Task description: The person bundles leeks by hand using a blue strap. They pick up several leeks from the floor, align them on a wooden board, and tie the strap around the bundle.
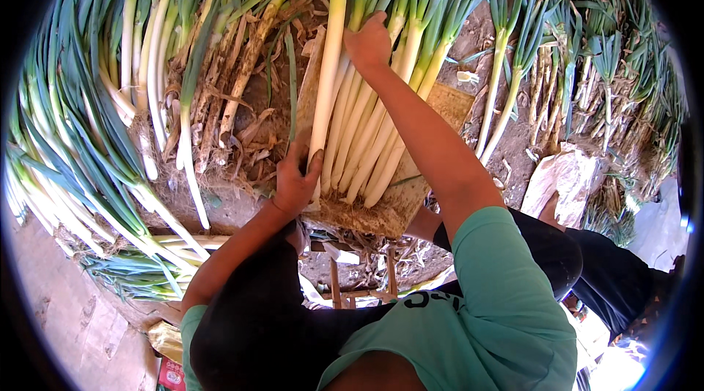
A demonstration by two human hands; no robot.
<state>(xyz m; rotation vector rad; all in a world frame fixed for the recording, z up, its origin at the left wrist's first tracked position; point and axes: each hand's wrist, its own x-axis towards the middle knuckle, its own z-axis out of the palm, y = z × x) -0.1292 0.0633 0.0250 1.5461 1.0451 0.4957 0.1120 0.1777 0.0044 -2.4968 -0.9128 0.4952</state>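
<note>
A thick large green onion [331,61] lies lengthwise on top of a bundle of green onions [367,138] on a worn board [447,112] in front of me. My left hand [295,180] is closed round its white root end, the thumb along the stalk. Higher up, my right hand [369,43] is curled against the same stalk where white turns to green; its fingertips are partly hidden. The bundled stalks lie side by side, roots toward me and leaves pointing away.
Heaps of green onions [66,120] spread at the left, with dry husks [235,76] beside the board. More unpeeled green onions [587,68] lie at the right, near a pale sack [565,178]. Another person's dark-clad leg [616,274] is at the lower right.
</note>
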